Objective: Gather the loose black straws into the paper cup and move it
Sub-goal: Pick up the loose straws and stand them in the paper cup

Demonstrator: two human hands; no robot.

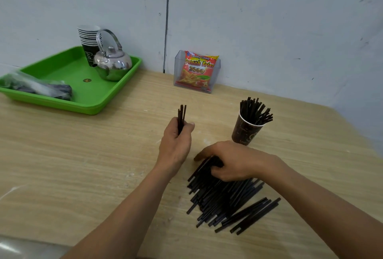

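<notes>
At centre frame the left hand point(176, 142) grips a thin bundle of straws point(181, 113) upright. Just right of it, the right hand point(234, 161) curls its fingers around the top of the loose black straws point(226, 202) piled at lower centre-right. The paper cup point(245, 134), already part filled, stands just above that hand. Squaring each bunch's ends before dropping it in should help, as the cup looks tippy. Open table point(83, 165) lies left, while its edge runs near on the right.
</notes>
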